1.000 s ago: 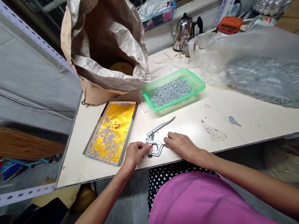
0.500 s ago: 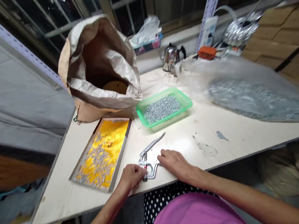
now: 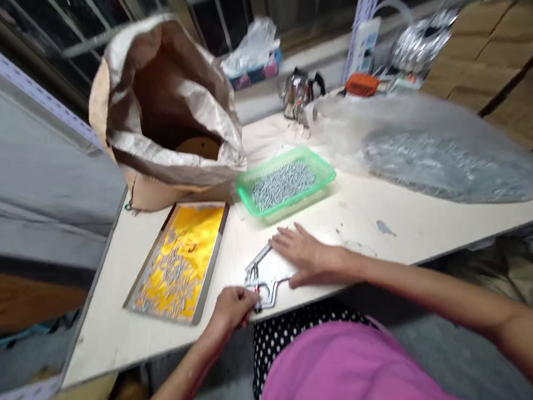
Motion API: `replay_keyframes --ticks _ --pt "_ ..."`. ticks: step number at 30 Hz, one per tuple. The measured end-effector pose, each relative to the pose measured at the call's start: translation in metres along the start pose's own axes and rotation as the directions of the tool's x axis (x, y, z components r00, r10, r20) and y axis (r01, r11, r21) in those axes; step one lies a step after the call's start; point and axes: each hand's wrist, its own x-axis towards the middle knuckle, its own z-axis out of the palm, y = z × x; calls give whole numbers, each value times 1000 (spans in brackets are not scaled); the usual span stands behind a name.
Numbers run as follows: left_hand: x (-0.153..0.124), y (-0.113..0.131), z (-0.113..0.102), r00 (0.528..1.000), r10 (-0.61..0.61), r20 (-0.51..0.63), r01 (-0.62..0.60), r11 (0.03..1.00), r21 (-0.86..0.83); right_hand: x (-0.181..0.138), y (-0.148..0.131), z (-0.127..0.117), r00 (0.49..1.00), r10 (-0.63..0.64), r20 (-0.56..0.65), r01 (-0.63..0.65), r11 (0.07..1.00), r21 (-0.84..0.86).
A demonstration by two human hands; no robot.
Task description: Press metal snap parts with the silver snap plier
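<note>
Fingers (image 3: 248, 300) of the left hand (image 3: 233, 306) are curling shut around the head of the pliers (image 3: 271, 287), pinching right where a small red bit is showing. Whether a small metal piece is sitting in that pinch, I cannot tell. The right hand (image 3: 304, 256) is lying open and flat over the long handle, its fingers (image 3: 284, 239) spread and pointing toward the basket (image 3: 243, 195).

The pliers are lying on the table (image 3: 393, 211) close to its near edge, between the two hands, with the yellow tray (image 3: 193, 234) of loose pieces just to the left and the basket of more pieces beyond.

Judging from this, the work at the head is fine and fiddly, so the left pinch is probably best kept tight against the head rather than sliding down the frame. The flat right palm seems to be doing the steadying. An even downward press along the handle should stop the tool from rocking or skating toward the edge. Drawing the pliers a little further onto the table would likely give both wrists support, and keeping the left thumb clear of the closing part looks wise.
</note>
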Motion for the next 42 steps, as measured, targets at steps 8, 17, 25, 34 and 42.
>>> replay_keyframes --ticks 8,17,25,34,42 --pt "-2 -3 5 998 -57 0 56 994 -97 10 5 7 998 -51 -48 46 994 -99" --pt "-9 4 4 993 -115 20 117 973 -200 10 4 9 997 -13 -77 5 995 -104" --pt "-6 5 0 990 -116 84 127 982 -142 4 7 10 994 -28 -104 21 997 -70" --pt "-9 8 -3 981 -92 169 111 988 -104 2 12 11 993 -69 -100 68 998 -10" --pt "-11 8 -1 987 -52 153 64 995 -71 2 10 8 988 -30 -154 29 1000 -8"
